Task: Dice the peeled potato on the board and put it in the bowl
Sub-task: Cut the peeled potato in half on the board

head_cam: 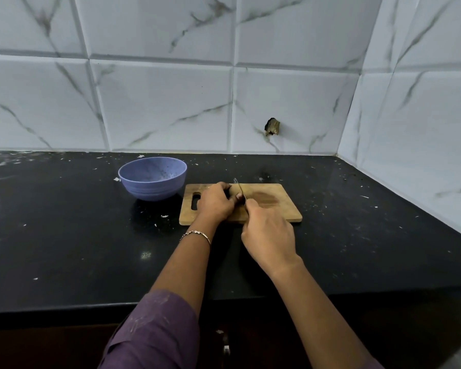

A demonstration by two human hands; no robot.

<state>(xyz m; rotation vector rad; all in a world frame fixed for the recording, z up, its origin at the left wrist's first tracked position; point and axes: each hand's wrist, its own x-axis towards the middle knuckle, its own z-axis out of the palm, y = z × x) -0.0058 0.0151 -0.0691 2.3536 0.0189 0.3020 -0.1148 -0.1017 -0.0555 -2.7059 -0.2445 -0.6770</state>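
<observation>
A wooden cutting board [274, 203] lies on the black counter, handle slot to the left. My left hand [215, 201] curls over the board's left half and covers the potato, which I cannot see. My right hand [269, 235] grips a knife [240, 189] whose thin blade stands on edge just right of my left fingers, tip pointing away from me. A blue-purple bowl [152, 179] sits to the left of the board, a little further back; nothing shows inside it.
The black counter [77, 235] is speckled with white flecks. Marbled white tiles form the back wall and the right side wall [423, 129], which meets the counter in a corner. The counter's front edge runs below my forearms.
</observation>
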